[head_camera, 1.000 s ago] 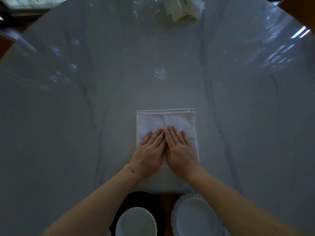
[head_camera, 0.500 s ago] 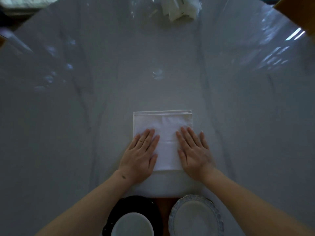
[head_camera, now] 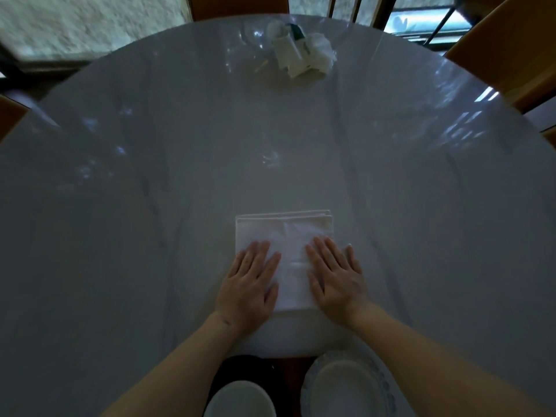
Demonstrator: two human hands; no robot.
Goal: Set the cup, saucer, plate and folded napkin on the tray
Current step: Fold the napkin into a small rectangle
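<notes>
A white folded napkin (head_camera: pixel 290 236) lies flat on the grey marble table (head_camera: pixel 150 206), near its front edge. My left hand (head_camera: pixel 249 284) rests palm down on the napkin's left side, fingers spread. My right hand (head_camera: pixel 335 275) lies flat on its right side, partly over the edge. Below the table's edge, a white cup (head_camera: pixel 240 400) sits on a black saucer (head_camera: pixel 228 371), and a white plate (head_camera: pixel 346 383) with a patterned rim lies to its right. A strip of reddish wood (head_camera: pixel 290 383) shows between them; whether it is the tray I cannot tell.
A crumpled pile of white paper and packets (head_camera: pixel 301 52) lies at the table's far side. Wooden chair backs (head_camera: pixel 505 46) stand around the far right and left edges. Windows are behind the table.
My hands have slid apart from the middle of the napkin to its left and right sides. The view has tilted up, showing more of the far table.
</notes>
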